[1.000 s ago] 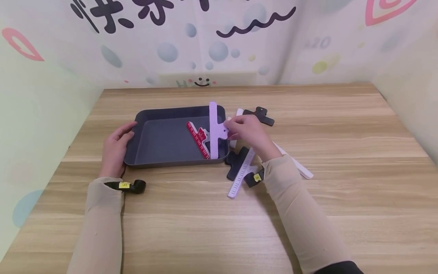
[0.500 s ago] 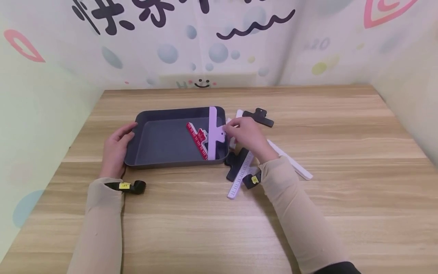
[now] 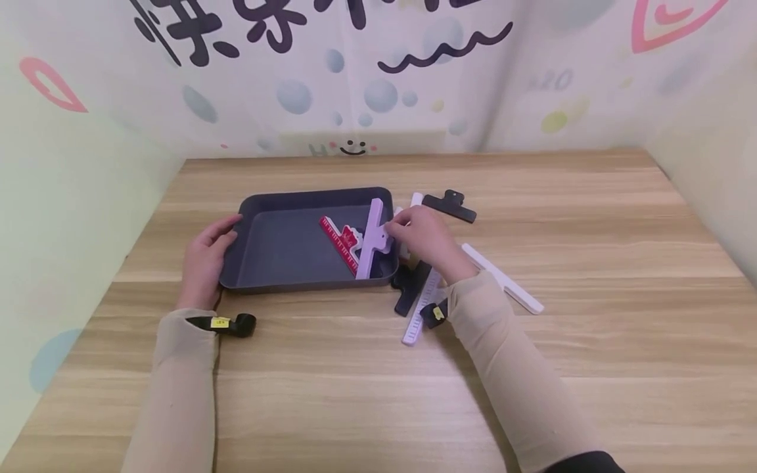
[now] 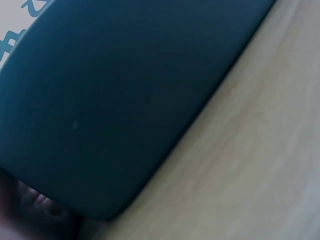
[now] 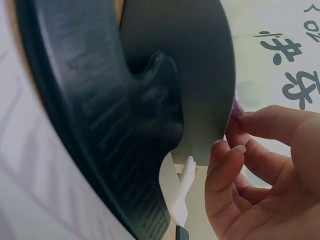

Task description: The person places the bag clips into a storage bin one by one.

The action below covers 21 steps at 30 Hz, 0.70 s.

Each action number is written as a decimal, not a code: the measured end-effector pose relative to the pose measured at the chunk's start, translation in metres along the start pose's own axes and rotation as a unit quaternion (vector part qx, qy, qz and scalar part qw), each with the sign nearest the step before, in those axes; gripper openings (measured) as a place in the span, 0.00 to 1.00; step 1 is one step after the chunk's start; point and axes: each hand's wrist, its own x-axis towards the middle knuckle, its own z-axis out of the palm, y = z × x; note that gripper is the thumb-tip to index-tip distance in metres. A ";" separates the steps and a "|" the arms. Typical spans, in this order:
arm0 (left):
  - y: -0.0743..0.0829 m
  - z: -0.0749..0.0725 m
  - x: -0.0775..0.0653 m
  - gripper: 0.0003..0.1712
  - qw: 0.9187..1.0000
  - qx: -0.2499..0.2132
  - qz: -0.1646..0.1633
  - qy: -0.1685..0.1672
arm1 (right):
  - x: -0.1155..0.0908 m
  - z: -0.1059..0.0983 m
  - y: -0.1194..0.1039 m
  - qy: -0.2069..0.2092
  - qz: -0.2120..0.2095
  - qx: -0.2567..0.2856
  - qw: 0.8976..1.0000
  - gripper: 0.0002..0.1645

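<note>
My left hand (image 3: 203, 259) grips the left edge of a dark grey tray (image 3: 284, 288). With my right hand (image 3: 426, 238) I pinch the tab of a lilac clip (image 3: 370, 240), whose long bar leans inside the tray's right end. A red clip with piano-key markings (image 3: 340, 244) lies in the tray, just left of the lilac one. In the right wrist view, my thumb and fingers meet at a sliver of the lilac clip (image 5: 237, 107) beyond the tray wall (image 5: 200, 75). The left wrist view shows mostly the tray's outer side (image 4: 115, 100).
Right of the tray, a black clip (image 3: 411, 289) and a white clip with key markings (image 3: 421, 312) overlap near my right wrist. Another black clip (image 3: 451, 205) lies farther back, beside a white one (image 3: 416, 199). A long white clip (image 3: 508, 282) lies under the right forearm's far side.
The lilac clip has come down into the tray's right end and its bar now slants. My right hand has lowered slightly with it. The left hand keeps its place on the tray.
</note>
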 end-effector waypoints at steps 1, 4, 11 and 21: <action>-0.001 0.000 0.000 0.20 1.000 0.002 -0.001 0.000 | 0.000 0.001 0.000 -0.005 0.002 -0.001 1.000 0.16; -0.002 0.000 0.000 0.19 1.000 0.002 0.001 0.002 | 0.002 0.002 0.001 -0.011 0.008 -0.004 1.000 0.16; -0.004 -0.002 0.000 0.18 1.000 -0.005 0.010 0.011 | 0.005 0.005 -0.002 -0.015 0.018 -0.016 1.000 0.15; -0.002 -0.001 0.000 0.18 1.000 0.000 0.012 0.015 | 0.008 0.011 -0.008 0.000 -0.004 -0.036 0.999 0.14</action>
